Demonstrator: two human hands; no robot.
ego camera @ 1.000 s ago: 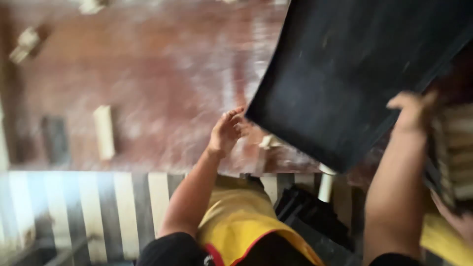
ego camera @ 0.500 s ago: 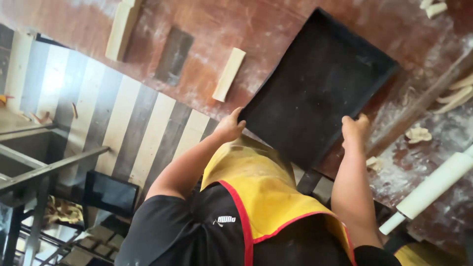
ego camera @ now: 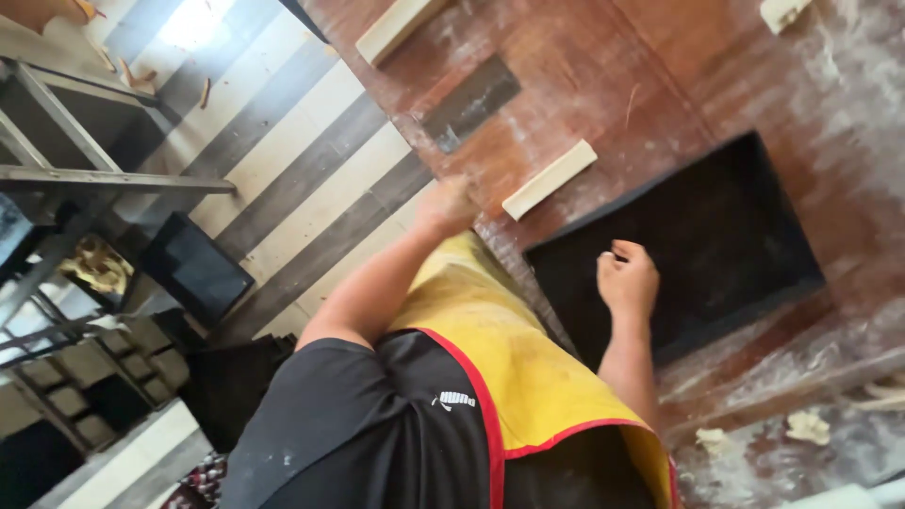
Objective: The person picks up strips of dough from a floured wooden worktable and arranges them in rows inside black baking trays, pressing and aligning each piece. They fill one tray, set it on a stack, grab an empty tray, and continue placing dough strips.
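Observation:
A large black baking tray lies flat on the floured brown wooden table. My right hand hovers over the tray's near edge with its fingers curled and nothing in them. My left hand is at the table's edge, to the left of the tray. It is blurred, close to a pale strip of dough, and I cannot see whether it holds anything. My yellow apron fills the lower middle of the view.
A second pale dough strip and a dark flat rectangle lie further along the table. Dough scraps sit at the lower right. A metal rack and another black tray stand on the striped floor at left.
Both hands held the black tray tilted up above the table. It now rests flat on the table and both hands have come off its edges.

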